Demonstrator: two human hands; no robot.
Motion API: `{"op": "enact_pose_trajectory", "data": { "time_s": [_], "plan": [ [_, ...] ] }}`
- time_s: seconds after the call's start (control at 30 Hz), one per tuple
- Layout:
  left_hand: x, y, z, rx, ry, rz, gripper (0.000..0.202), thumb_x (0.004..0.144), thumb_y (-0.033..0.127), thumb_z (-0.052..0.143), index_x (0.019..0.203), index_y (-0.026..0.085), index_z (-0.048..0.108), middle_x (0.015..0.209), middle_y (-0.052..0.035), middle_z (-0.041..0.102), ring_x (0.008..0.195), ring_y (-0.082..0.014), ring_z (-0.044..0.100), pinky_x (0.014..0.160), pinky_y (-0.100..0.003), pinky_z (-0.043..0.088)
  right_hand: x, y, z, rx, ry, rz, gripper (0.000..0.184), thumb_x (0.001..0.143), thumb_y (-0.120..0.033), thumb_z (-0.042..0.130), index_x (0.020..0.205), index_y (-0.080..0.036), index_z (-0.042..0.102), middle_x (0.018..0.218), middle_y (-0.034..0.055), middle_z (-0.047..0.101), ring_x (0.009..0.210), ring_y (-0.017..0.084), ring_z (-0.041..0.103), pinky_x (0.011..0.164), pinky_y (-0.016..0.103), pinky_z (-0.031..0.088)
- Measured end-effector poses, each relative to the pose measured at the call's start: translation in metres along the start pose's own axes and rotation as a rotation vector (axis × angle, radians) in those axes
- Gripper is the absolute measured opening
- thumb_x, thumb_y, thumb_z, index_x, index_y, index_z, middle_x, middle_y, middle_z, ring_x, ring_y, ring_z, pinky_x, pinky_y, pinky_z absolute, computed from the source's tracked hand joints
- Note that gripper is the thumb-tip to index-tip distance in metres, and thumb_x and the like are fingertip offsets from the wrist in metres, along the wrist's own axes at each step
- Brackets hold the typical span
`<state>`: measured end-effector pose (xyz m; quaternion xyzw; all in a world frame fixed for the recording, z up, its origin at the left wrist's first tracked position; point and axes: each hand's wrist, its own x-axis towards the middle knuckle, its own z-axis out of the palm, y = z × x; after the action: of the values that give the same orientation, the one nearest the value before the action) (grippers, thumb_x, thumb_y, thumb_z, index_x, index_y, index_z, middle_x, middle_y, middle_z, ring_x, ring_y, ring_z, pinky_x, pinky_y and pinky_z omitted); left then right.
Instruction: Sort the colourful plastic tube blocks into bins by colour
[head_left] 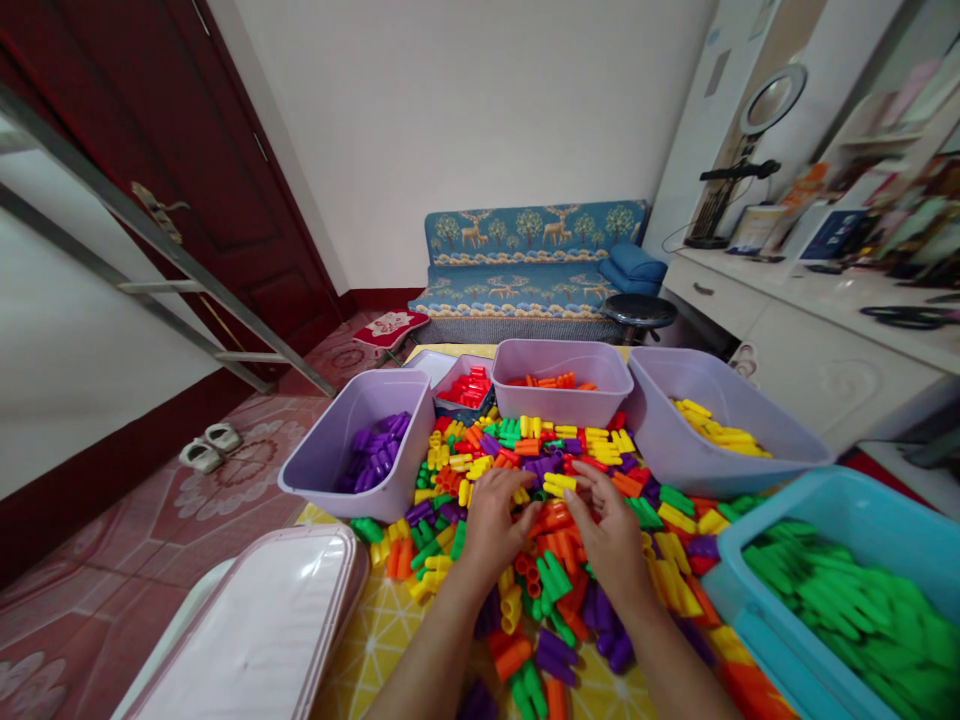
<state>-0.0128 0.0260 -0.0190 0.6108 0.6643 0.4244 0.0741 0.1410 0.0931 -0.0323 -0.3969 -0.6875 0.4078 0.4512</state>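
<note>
A yellow tablecloth with a thin white lattice [382,640] covers the table, set on a patterned terracotta tile floor [142,520]. At the upper left of the frame stands a dark red wooden door [247,200], and a blue sofa with a deer print [525,265] sits against the white far wall. A long white desk [810,340] runs along the right side, with a round ring light [772,100] above it.

A loose heap of short, multicoloured plastic tube pegs [517,470] covers the middle of the table. Lilac plastic bins hold sorted purple pegs [371,455], orange pegs [544,381] and yellow pegs [720,430]. A small dark tray holds red pegs [466,388], and a turquoise plastic bin holds green pegs [847,600] at the lower right.

The left hand [499,525] and right hand [609,535] reach into the heap near the frame's centre, palms down and fingers loosely curled. Two yellow tube pegs [559,486] lie just beside the right hand's fingertips [577,478], their long axes running roughly left to right. I cannot tell whether either hand grips a peg.
</note>
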Motion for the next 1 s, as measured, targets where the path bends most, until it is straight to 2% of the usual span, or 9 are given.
{"op": "enact_pose_trajectory", "data": {
  "time_s": [0.1,0.23,0.33,0.4,0.47,0.57,0.7,0.83,1.0],
  "plan": [
    [0.0,0.0,0.0,0.035,-0.03,0.022,0.021,0.077,0.023,0.066,0.098,0.024,0.068,0.098,-0.0043,0.068,0.098,-0.0243,0.057,0.088,-0.04,0.043,0.016,-0.013,-0.018,0.083,0.002,0.12,0.035,0.079,-0.037,0.063,0.109,-0.019,0.064,0.091,0.0064,0.069,0.082,0.02,0.066,0.075,0.034,0.053],
    [0.0,0.0,0.001,0.034,-0.029,0.036,0.019,0.077,0.023,0.066,0.096,0.024,0.069,0.097,-0.0041,0.068,0.098,-0.024,0.057,0.088,-0.04,0.043,0.042,-0.04,-0.04,0.501,0.428,0.066,0.036,0.077,-0.037,0.067,0.11,-0.023,0.063,0.097,0.0021,0.068,0.082,0.015,0.066,0.08,0.032,0.052],
    [0.0,0.0,0.001,0.031,-0.024,0.043,0.019,0.077,0.023,0.066,0.096,0.024,0.069,0.096,-0.0041,0.068,0.098,-0.0237,0.058,0.088,-0.04,0.043,0.049,-0.044,-0.046,0.734,0.47,0.045,0.036,0.077,-0.039,0.066,0.109,-0.024,0.062,0.109,0.0044,0.067,0.096,0.017,0.065,0.088,0.037,0.05],
    [0.0,0.0,0.001,0.036,-0.019,0.042,0.02,0.077,0.022,0.066,0.096,0.024,0.069,0.096,-0.0041,0.068,0.098,-0.0239,0.058,0.088,-0.04,0.043,0.045,-0.033,-0.045,0.574,0.399,0.096,0.036,0.077,-0.042,0.064,0.107,-0.022,0.063,0.11,0.0071,0.067,0.098,0.021,0.064,0.089,0.042,0.049],
    [0.0,-0.001,0.001,0.042,-0.015,0.039,0.02,0.077,0.022,0.066,0.096,0.025,0.069,0.097,-0.0042,0.068,0.098,-0.0241,0.057,0.088,-0.04,0.043,0.038,-0.015,-0.041,0.236,0.295,0.133,0.037,0.077,-0.044,0.062,0.104,-0.019,0.065,0.107,0.0091,0.068,0.097,0.024,0.063,0.091,0.046,0.047],
    [-0.001,-0.002,0.001,0.046,-0.01,0.024,0.023,0.076,0.019,0.066,0.098,0.024,0.067,0.096,-0.0041,0.067,0.098,-0.0241,0.057,0.088,-0.04,0.044,0.03,0.007,-0.032,-0.189,0.11,0.006,0.037,0.078,-0.039,0.057,0.106,-0.016,0.065,0.11,0.0116,0.067,0.105,0.027,0.06,0.097,0.047,0.043],
    [-0.001,-0.003,0.003,0.048,0.006,-0.003,0.037,0.074,0.017,0.067,0.109,0.024,0.062,0.095,-0.0037,0.067,0.097,-0.0244,0.057,0.087,-0.04,0.044,0.031,0.012,-0.016,-0.535,-0.125,-0.136,0.049,0.079,-0.027,0.053,0.126,-0.013,0.056,0.127,0.0148,0.059,0.119,0.027,0.053,0.103,0.045,0.039],
    [-0.002,-0.003,0.004,0.036,0.027,-0.013,0.052,0.071,0.016,0.069,0.12,0.025,0.056,0.103,-0.0041,0.066,0.1,-0.0249,0.057,0.09,-0.042,0.043,0.04,0.003,-0.003,-0.762,-0.163,-0.106,0.06,0.076,-0.024,0.058,0.135,-0.017,0.049,0.134,0.0157,0.054,0.122,0.032,0.051,0.099,0.048,0.041],
    [-0.003,-0.003,0.003,0.021,0.025,-0.025,0.061,0.068,0.015,0.071,0.125,0.026,0.052,0.11,-0.0043,0.065,0.104,-0.0251,0.056,0.093,-0.043,0.042,0.051,0.002,-0.004,-0.72,-0.231,-0.066,0.049,0.073,-0.021,0.059,0.121,-0.023,0.061,0.108,0.0088,0.068,0.088,0.024,0.066,0.077,0.035,0.05]
  ]
}}
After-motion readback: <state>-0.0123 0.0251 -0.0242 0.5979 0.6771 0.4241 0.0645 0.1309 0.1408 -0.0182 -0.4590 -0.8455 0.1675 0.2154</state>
